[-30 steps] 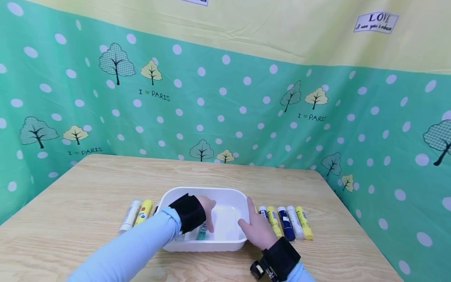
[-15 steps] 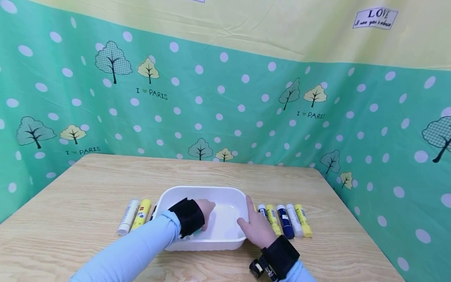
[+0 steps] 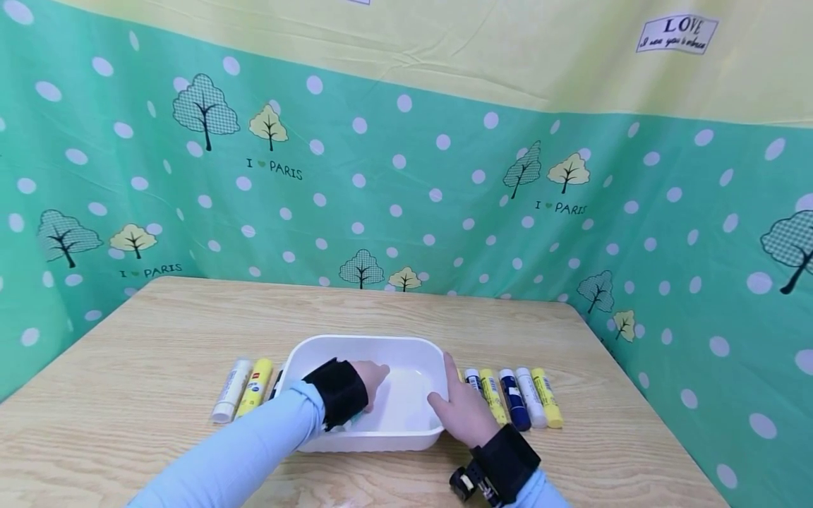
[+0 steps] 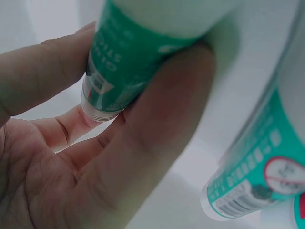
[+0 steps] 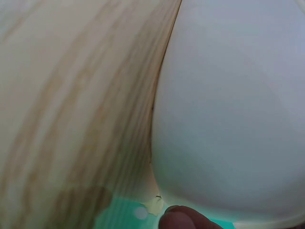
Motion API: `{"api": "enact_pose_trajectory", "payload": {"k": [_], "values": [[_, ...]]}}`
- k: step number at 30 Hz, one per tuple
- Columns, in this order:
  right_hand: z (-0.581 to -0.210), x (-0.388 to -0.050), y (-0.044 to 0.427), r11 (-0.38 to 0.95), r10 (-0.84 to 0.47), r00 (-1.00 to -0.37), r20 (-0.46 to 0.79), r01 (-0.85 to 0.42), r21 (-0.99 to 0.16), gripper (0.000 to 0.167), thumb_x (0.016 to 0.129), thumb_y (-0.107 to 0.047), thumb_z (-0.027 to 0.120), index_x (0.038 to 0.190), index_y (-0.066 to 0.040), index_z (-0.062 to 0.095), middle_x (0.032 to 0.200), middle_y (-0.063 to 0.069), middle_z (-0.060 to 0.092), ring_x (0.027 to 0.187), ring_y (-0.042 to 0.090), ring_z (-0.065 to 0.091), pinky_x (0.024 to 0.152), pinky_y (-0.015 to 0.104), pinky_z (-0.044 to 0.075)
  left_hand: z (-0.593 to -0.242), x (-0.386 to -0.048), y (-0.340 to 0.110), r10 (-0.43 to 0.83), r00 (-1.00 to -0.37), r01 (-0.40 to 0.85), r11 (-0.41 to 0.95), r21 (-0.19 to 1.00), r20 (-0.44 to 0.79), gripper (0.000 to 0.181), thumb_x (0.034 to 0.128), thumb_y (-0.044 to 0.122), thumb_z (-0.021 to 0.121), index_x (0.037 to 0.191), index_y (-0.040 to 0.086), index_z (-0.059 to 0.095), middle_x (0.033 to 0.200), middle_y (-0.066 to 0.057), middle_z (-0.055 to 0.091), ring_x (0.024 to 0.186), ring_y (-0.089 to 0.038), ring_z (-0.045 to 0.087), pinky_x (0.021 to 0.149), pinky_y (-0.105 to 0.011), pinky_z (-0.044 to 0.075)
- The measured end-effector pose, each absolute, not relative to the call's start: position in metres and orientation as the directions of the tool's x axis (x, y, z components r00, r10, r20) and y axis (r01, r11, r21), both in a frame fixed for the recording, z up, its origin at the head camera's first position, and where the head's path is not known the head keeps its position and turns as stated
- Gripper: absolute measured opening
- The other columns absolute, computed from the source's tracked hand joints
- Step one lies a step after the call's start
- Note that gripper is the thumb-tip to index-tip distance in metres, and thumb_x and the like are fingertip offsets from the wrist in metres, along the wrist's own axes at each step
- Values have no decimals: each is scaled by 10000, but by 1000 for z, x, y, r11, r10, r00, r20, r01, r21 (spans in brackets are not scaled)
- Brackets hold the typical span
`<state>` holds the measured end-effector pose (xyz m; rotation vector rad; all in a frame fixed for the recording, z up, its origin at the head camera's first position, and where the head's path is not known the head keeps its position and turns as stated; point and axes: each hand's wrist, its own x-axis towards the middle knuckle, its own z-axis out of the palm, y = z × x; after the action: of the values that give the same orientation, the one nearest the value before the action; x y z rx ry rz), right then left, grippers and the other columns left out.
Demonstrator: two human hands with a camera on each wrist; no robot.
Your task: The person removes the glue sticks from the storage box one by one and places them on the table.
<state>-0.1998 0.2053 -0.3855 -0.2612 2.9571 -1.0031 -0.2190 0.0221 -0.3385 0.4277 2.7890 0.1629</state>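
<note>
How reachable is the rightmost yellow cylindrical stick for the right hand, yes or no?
Probably yes: the yellow cylindrical stick lies near the right hand, with other sticks between but none on top. That hand holds the white rectangular tub, so likely must let go first.

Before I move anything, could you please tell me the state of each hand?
Left hand: closed, holding a green-labelled glue stick.
Right hand: closed, holding the white tub by its right rim.

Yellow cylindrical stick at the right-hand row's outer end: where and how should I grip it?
Probably pinch the yellow stick mid-barrel from above-right, with the right hand across its round body. It lies on the wooden table with no stick on its right, while a white cylindrical stick lies close on its left.
</note>
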Motion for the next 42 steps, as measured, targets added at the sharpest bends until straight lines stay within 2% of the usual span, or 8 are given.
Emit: {"api": "enact_pose_trajectory", "payload": {"k": [6,13,17,20,23,28,36,42], "values": [[-385,-200,205,778,-160,-987,33,-147,-610,720,820,-229,459,1380,-64,39,856,182,607,616,129,541,519,248,415,-339,-221,20,296,-901,244,950,194,-316,612,695,109,658,1260,141,423,1183,-47,531,909,-149,496,957,-395,324],[-386,-200,204,788,-151,-988,28,-137,-601,723,819,-237,462,1382,-72,39,883,189,604,622,127,538,527,247,415,-339,-219,14,297,-905,223,941,254,-306,520,754,111,581,1249,173,434,1195,-13,521,930,-156,483,944,-402,322],[-385,-200,203,782,-152,-988,21,-133,-608,723,818,-236,460,1382,-72,37,855,177,604,612,131,534,518,249,410,-336,-215,9,324,-905,241,924,296,-276,467,793,113,522,1248,173,435,1218,-6,506,1011,-145,482,968,-421,304],[-385,-200,203,782,-154,-988,24,-136,-609,722,818,-236,460,1381,-68,40,875,185,603,621,132,537,525,251,413,-332,-215,9,304,-904,197,920,339,-300,464,814,120,504,1266,185,418,1264,-14,466,1052,-162,464,972,-445,287],[-385,-200,203,784,-154,-988,28,-140,-605,720,818,-236,459,1380,-64,43,888,192,602,630,132,539,533,252,417,-330,-218,10,335,-896,237,917,322,-293,415,831,98,488,1238,163,441,1201,-42,513,986,-170,493,938,-415,335],[-387,-202,203,781,-147,-989,21,-129,-611,719,820,-241,452,1381,-68,36,922,203,597,648,133,551,543,249,425,-331,-231,9,412,-882,345,895,284,-229,337,847,48,463,1175,126,475,1050,-96,565,888,-200,540,829,-361,422],[-385,-200,202,774,-142,-990,8,-116,-622,712,826,-240,444,1380,-60,35,1037,243,563,705,149,562,568,258,434,-320,-236,-12,479,-873,433,849,303,-94,376,861,24,419,1232,85,411,1149,-183,484,949,-269,537,798,-379,438],[-386,-201,204,771,-138,-990,-3,-106,-628,708,830,-240,443,1381,-66,33,988,226,578,683,144,557,551,249,423,-301,-221,-43,477,-876,479,848,226,70,396,857,30,425,1250,55,387,1040,-148,503,759,-190,548,632,-276,452]]}}
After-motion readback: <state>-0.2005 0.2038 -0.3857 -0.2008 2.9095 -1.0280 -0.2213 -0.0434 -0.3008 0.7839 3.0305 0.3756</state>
